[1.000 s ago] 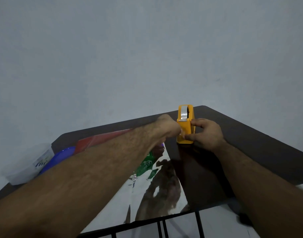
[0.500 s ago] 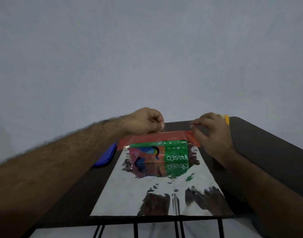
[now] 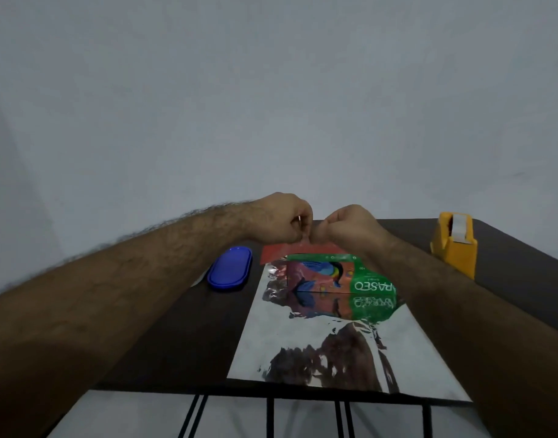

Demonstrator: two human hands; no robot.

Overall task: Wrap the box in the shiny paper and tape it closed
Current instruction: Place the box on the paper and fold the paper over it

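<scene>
Dark table (image 3: pixel 176 327) — hands closer than before; left hand (image 3: pixel 280 221), right hand (image 3: pixel 350 226) pinching tape (image 3: pixel 304 240) above box (image 3: pixel 334 276).

A: Where are the hands?
B: Left hand (image 3: pixel 282 221) and right hand (image 3: pixel 350 227) meet above the box's far edge, fingers curled, pinching something small between them; what it is I can't tell

A: And the box?
B: The box (image 3: pixel 328 275), green and printed, lies on the shiny paper (image 3: pixel 318 349), which mirrors it and reaches the near table (image 3: pixel 182 327) edge. A red strip (image 3: pixel 290 249) shows behind the box

A: Anything else?
B: A blue lid (image 3: pixel 229 271) left of the paper, a yellow tape dispenser (image 3: pixel 454 243) far right, well apart from the box
</scene>
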